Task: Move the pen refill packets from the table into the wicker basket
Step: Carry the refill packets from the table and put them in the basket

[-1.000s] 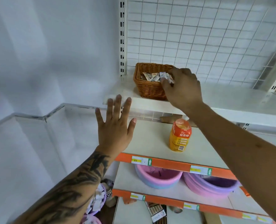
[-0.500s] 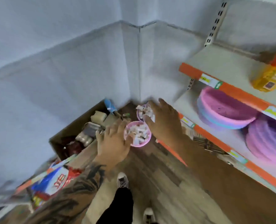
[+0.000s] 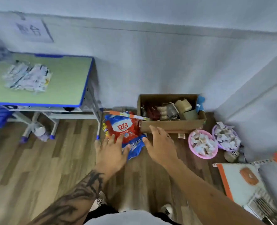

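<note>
Head view: refill packets point(image 3: 27, 77) piled flat

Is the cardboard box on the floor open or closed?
Open: the cardboard box has no lid, and assorted items show inside it.

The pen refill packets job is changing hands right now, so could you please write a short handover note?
Left hand: open, holding nothing, out over the floor.
Right hand: open, holding nothing, beside it.
Pen refill packets: a pile lies on the green table, far left of both hands.
Wicker basket: not in view now, so what is done cannot be judged from here.
Left to do: pick up the pile from the table and carry it to the basket.
Nearby on the floor: a cardboard box and two pink bowls of small packets.
</note>
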The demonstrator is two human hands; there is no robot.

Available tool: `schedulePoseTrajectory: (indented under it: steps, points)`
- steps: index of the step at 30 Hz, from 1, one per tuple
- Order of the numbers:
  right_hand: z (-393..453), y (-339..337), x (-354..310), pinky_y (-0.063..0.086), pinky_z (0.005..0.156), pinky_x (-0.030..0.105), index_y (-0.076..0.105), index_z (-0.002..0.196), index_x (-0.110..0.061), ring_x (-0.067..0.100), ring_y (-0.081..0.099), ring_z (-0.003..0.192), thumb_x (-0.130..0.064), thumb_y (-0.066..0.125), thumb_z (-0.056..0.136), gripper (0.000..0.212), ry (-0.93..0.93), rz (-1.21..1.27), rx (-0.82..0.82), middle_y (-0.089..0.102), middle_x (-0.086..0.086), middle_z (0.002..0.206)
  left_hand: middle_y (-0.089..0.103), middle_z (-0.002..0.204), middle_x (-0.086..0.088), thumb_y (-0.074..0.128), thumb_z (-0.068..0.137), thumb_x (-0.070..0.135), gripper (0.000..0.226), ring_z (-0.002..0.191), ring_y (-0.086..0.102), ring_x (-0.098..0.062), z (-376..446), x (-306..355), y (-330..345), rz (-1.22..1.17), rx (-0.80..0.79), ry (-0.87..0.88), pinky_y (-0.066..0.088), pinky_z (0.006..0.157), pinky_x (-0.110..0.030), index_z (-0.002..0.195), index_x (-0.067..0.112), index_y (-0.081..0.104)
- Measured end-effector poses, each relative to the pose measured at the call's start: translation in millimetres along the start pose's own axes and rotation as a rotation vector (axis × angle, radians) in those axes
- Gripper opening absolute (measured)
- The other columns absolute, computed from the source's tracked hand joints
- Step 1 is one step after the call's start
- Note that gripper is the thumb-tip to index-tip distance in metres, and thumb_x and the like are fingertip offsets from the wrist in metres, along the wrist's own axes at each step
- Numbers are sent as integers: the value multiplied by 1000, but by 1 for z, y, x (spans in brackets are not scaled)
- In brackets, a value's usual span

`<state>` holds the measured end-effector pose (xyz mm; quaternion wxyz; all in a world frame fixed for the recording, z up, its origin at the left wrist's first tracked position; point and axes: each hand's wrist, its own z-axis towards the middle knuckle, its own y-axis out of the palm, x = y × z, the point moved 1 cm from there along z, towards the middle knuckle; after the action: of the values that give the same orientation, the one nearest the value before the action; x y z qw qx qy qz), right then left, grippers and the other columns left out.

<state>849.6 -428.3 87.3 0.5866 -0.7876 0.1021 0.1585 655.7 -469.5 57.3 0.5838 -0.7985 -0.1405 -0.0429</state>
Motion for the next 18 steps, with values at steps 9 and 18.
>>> schedulePoseTrajectory:
  steps: [9,18]
  points:
    - [81,102,-258,39,117,50,27,158,-25,29,37,148,-56,44,103,66,-281,18,-110,37,8,161,34,163,-6,26,102,64,63,153,25,-32,8,-251,-75,-109,131,-305,7,121,-67,158,34,27]
    - [136,157,-367,38,116,48,28,159,-27,29,35,149,-58,44,103,66,-373,-62,-283,33,8,163,35,162,-6,29,101,65,63,153,25,-34,44,-363,-95,-190,128,-474,10,121,-67,156,34,27]
